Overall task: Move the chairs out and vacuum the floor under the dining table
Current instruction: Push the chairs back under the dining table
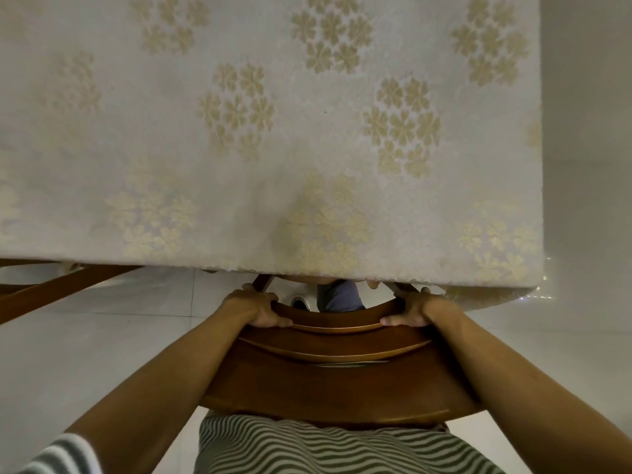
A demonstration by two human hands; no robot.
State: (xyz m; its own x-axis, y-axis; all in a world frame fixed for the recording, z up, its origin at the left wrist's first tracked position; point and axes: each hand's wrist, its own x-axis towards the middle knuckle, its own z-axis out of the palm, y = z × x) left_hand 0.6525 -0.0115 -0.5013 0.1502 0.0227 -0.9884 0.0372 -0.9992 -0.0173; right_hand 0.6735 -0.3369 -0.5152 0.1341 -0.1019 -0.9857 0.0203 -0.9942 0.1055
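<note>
A brown wooden chair stands right in front of me, its curved backrest seen from above and its seat hidden under the table edge. My left hand grips the left end of the backrest's top rail. My right hand grips the right end of the same rail. The dining table fills the upper view, covered by a white cloth with gold flower clusters. No vacuum is in view.
Another wooden chair's frame pokes out from under the table at the left. White floor tiles lie on both sides of me. A strip of floor runs along the table's right edge. My feet show beneath the table edge.
</note>
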